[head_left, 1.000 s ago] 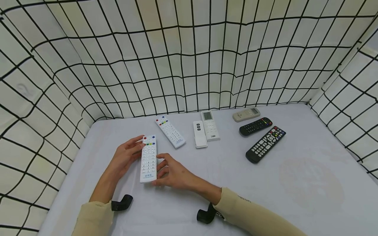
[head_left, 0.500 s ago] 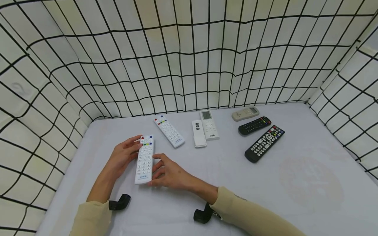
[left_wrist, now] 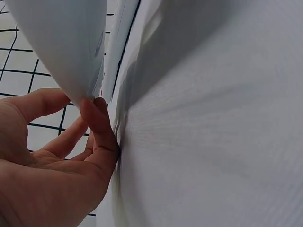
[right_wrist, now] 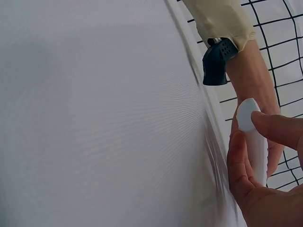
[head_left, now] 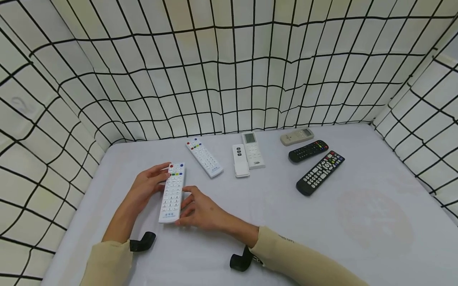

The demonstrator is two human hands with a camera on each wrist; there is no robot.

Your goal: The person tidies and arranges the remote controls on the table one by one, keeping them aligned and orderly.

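Note:
A white remote control [head_left: 173, 194] with small colored buttons near its top stands between both hands on the left side. My left hand [head_left: 147, 186] pinches its upper left edge; the left wrist view shows thumb and fingers of that hand [left_wrist: 61, 156] meeting at the remote's pale end [left_wrist: 71, 42]. Along its lower right side my right hand [head_left: 202, 210] holds it, the thumb at the bottom corner. In the right wrist view the right thumb touches the rounded end of the white remote [right_wrist: 255, 151], with curled fingers [right_wrist: 240, 165] on the opposite side.
Behind lies a similar white remote [head_left: 204, 157]. Beside it rest a slim white remote [head_left: 241, 161] and an air-conditioner remote [head_left: 254, 151]. Farther right are a beige remote [head_left: 296, 137] and two black remotes [head_left: 308, 151]. Black grid netting [head_left: 222, 75] surrounds the white-covered table [head_left: 279, 222].
Both hands and the white remote have shifted slightly left, and the remote's lower end has swung left, so it leans more. The other remotes keep their places on the table.

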